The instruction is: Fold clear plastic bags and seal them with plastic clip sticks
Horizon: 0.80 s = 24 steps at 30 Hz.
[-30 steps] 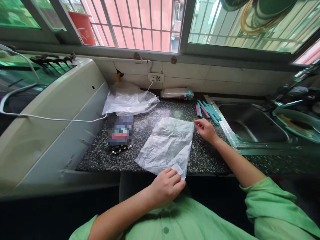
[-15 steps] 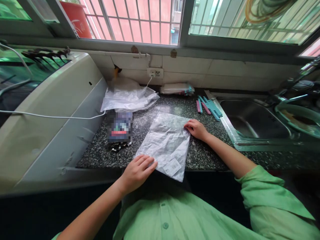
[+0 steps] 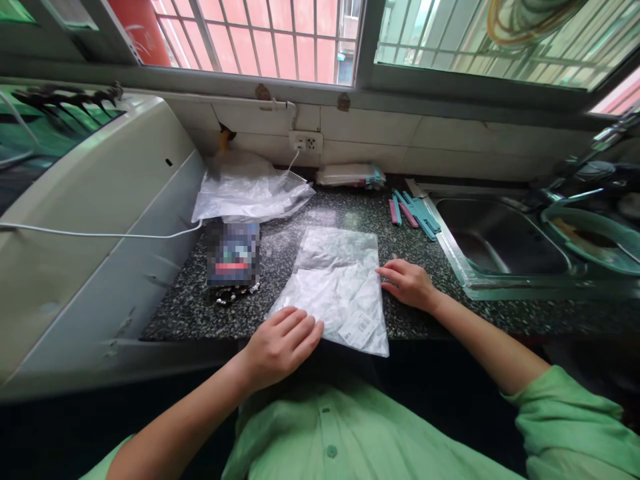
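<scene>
A clear, crinkled plastic bag [image 3: 340, 280] lies flat on the speckled granite counter [image 3: 280, 267], its near corner with a white label hanging over the front edge. My left hand [image 3: 283, 343] rests on the bag's near left corner, fingers stretched out flat. My right hand [image 3: 407, 283] lies at the bag's right edge, fingers extended and pressing on the plastic. Neither hand grips anything.
A dark packet [image 3: 233, 253] lies left of the bag, with crumpled clear plastic [image 3: 250, 190] behind it. Teal and pink clip sticks [image 3: 415, 213] sit by the steel sink [image 3: 500, 240]. A white appliance [image 3: 90, 220] with a cable fills the left. A green basin [image 3: 595, 240] sits far right.
My left hand let go of the bag's near edge and now lies flat on its left corner. My right hand slid from the far right corner down along the right edge.
</scene>
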Motion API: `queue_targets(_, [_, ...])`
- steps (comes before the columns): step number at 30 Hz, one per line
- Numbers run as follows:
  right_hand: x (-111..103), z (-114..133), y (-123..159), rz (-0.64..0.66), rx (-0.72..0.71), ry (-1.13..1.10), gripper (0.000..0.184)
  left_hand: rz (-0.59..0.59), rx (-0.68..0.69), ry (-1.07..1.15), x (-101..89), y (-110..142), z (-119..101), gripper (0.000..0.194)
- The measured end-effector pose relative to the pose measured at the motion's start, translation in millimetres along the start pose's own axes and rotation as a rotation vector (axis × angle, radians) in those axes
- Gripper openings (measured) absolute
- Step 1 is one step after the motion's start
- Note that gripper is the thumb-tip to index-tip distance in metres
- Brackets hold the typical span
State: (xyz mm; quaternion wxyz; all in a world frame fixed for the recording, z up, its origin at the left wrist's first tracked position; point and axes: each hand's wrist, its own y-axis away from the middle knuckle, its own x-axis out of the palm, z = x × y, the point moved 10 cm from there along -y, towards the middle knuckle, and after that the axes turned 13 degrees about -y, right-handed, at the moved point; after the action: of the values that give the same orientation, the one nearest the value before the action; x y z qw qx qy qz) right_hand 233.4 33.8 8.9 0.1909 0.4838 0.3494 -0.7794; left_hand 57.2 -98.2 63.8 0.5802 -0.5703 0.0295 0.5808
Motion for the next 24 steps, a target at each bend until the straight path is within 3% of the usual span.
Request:
queue_targets(5, [9, 12, 0, 0.023, -0.035, 0.023, 0.027, 0.052, 0.075, 0.113, 0.0, -17, -14, 0.015])
queue_targets(8, [8, 10, 3, 0.01, -0.05, 0.004, 0.028, 0.147, 0.023, 0.344, 13.1, -17, -2, 0.019])
queue_targets(12, [5, 11, 9, -0.001, -0.136, 0.027, 0.026, 0.302, -0.147, 0.419, 58.5, -11, 37, 0.031])
queue_targets(16, [1, 16, 16, 0.002, -0.216, 0.076, 0.024, 0.576, -0.149, 0.373, 120.0, 2, 46, 0.043])
queue_targets(18, [-1, 17, 19, 0.006, -0.229, 0.107, 0.023, 0.66, -0.172, 0.362, 136.0, 10, 46, 0.045])
queue_targets(20, [-3, 16, 23, 0.007, -0.225, 0.124, 0.023, 0.672, -0.179, 0.372, 136.3, 16, 46, 0.044])
queue_targets(24, [-7, 9, 27, -0.023, -0.197, 0.044, 0.021, 0.615, -0.165, 0.434, 111.7, 29, 45, 0.04])
